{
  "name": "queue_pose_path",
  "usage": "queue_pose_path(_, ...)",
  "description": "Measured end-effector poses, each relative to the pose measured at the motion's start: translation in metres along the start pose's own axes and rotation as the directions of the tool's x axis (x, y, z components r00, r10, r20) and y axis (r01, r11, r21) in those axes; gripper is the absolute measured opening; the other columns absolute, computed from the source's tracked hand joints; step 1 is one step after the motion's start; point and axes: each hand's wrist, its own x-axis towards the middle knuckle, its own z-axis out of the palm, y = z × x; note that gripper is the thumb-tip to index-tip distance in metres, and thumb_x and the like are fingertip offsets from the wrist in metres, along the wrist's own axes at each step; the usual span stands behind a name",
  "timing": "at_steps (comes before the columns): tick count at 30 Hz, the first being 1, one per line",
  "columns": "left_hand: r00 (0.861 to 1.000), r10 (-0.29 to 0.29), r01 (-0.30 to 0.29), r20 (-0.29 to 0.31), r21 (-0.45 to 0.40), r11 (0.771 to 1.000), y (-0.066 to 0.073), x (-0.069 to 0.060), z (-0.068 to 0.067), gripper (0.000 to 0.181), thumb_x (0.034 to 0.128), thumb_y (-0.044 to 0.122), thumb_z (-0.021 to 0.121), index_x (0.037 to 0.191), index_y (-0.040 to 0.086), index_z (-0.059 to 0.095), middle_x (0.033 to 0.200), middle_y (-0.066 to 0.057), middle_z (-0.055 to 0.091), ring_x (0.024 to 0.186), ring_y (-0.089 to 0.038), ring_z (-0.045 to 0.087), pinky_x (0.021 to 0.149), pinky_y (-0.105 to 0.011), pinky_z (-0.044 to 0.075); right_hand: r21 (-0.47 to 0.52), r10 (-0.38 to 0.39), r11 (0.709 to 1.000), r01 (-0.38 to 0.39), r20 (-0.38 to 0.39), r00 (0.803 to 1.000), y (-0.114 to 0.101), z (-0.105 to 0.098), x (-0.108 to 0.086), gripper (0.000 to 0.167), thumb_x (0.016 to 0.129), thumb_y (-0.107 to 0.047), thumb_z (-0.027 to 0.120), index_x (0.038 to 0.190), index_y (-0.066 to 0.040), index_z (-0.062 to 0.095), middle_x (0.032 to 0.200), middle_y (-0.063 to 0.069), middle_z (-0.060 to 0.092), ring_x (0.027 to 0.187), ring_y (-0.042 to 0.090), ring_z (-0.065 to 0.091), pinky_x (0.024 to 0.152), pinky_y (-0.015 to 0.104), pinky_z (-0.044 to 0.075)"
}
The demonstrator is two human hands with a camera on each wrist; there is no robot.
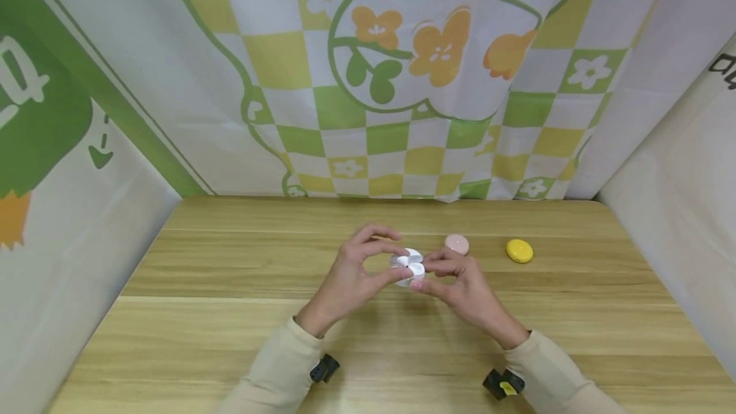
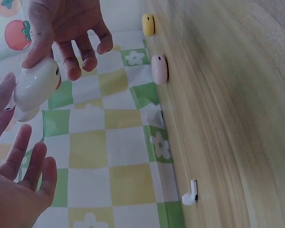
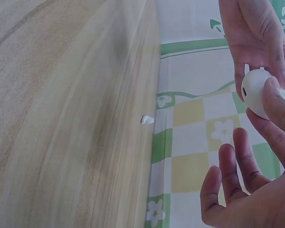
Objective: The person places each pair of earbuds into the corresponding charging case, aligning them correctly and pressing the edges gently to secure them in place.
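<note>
A small white rounded earbud case [image 1: 415,271] is held up above the table with its lid raised. My right hand [image 1: 462,286] grips it at its right side between thumb and fingers. My left hand [image 1: 351,273] pinches a white wireless earbud [image 1: 403,262] between thumb and index finger, right at the case opening. That earbud is mostly covered by the fingers, so how far it sits in the case cannot be told. In the left wrist view, the case's glossy shell [image 2: 38,88] shows between both hands. A second white earbud [image 2: 192,194] lies on the table.
A pink round case [image 1: 457,244] and a yellow round case [image 1: 520,251] rest on the wooden table [image 1: 230,331], behind and to the right of my hands. A patterned cloth [image 1: 385,145] hangs along the table's back edge.
</note>
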Motion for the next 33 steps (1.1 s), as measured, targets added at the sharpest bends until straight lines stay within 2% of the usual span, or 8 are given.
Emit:
queue_pose_path(6,0.995,0.095,-0.089,-0.04,0.125,0.988,0.0008,-0.0002,-0.0003,0.023,0.0809,0.016,0.087,0.102,0.011,0.08,0.12,-0.004,0.062,0.117,-0.024,0.055,0.099,-0.049,0.046,0.008,-0.007,1.0,0.007,-0.012,1.0,-0.0006,0.0,0.0007,0.02,0.083,-0.004,0.083,0.102,-0.004,0.08,0.101,0.001,0.068,0.103,0.022,0.06,0.088,0.05,0.052)
queue_pose_path(11,0.986,0.153,-0.137,-0.062,0.216,0.967,0.0012,-0.0001,-0.0005,0.026,0.0784,0.018,0.089,0.102,0.011,0.081,0.119,-0.006,0.063,0.115,-0.025,0.055,0.095,-0.046,0.046,0.006,-0.009,1.0,0.009,-0.018,1.0,-0.0009,-0.0003,0.0005,0.021,0.083,-0.004,0.082,0.105,-0.004,0.08,0.1,0.0,0.068,0.102,0.021,0.059,0.088,0.051,0.052)
queue_pose_path(17,0.981,0.182,-0.156,-0.071,0.274,0.949,0.0014,-0.0002,-0.0006,0.029,0.0764,0.021,0.09,0.102,0.01,0.081,0.117,-0.006,0.064,0.113,-0.025,0.056,0.094,-0.042,0.046,0.017,-0.013,1.0,0.013,-0.024,1.0,-0.001,0.0002,0.001,0.023,0.083,-0.003,0.082,0.106,-0.003,0.079,0.101,0.002,0.069,0.101,0.02,0.058,0.089,0.05,0.052)
queue_pose_path(21,0.978,0.194,-0.166,-0.075,0.287,0.944,0.0017,-0.0002,-0.0006,0.03,0.076,0.022,0.09,0.102,0.009,0.081,0.117,-0.006,0.064,0.113,-0.025,0.056,0.093,-0.042,0.046,0.028,-0.009,1.0,0.01,-0.027,1.0,-0.0012,0.0006,0.0011,0.023,0.084,-0.003,0.082,0.106,-0.002,0.079,0.102,0.003,0.068,0.102,0.021,0.058,0.089,0.048,0.053)
queue_pose_path(33,0.975,0.214,-0.181,-0.067,0.324,0.928,0.0034,0.0001,-0.0007,0.032,0.0766,0.023,0.09,0.103,0.007,0.081,0.118,-0.007,0.064,0.113,-0.025,0.056,0.093,-0.043,0.046,0.033,-0.006,0.999,0.007,-0.038,0.999,-0.0011,0.001,0.0008,0.023,0.084,-0.003,0.081,0.107,-0.001,0.078,0.101,0.004,0.068,0.102,0.023,0.059,0.091,0.052,0.052)
